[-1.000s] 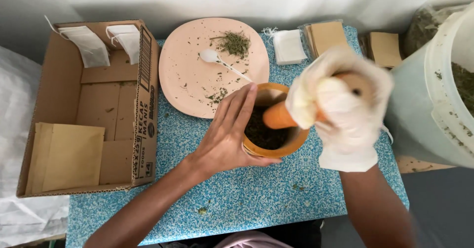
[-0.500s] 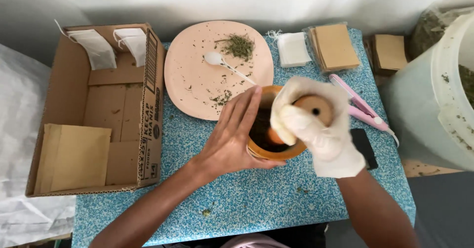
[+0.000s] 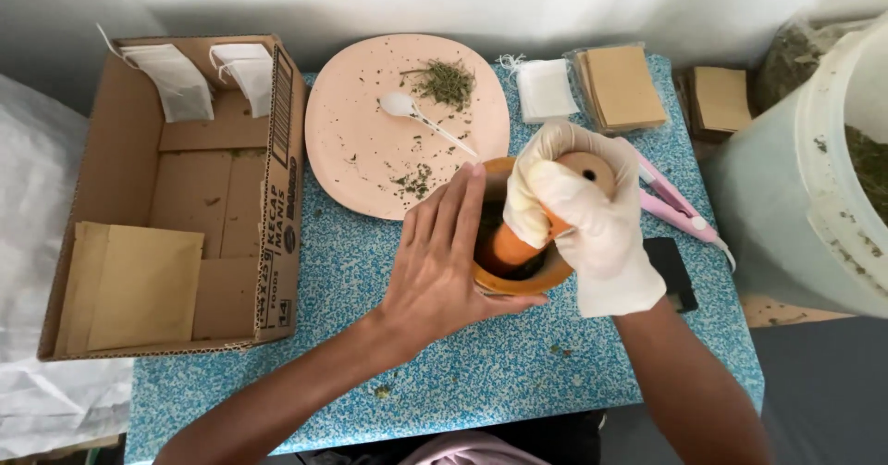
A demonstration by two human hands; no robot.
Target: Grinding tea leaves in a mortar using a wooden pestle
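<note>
An orange mortar [image 3: 546, 275] holding dark dried herbs stands on the blue speckled table [image 3: 481, 372]. My left hand [image 3: 444, 261], bare, cups the mortar's left side and steadies it. My right hand [image 3: 583, 215], in a white glove, grips the orange wooden pestle [image 3: 513, 243], which stands nearly upright with its lower end inside the mortar. Behind the mortar lies a pink plate [image 3: 370, 141] with scattered green herbs [image 3: 446, 81] and a white plastic spoon [image 3: 416, 113].
An open cardboard box [image 3: 111, 197] at left holds brown envelopes [image 3: 139, 285] and white filter bags [image 3: 176, 76]. More white bags [image 3: 544, 90] and brown envelopes [image 3: 624, 86] lie at the back. A pink tool [image 3: 675, 206] and a black object [image 3: 673, 271] lie right; a large white bucket [image 3: 805, 206] stands far right.
The pestle has swung from tilted rightward to nearly upright over the mortar. My right hand moved left with it. My left hand stayed on the mortar.
</note>
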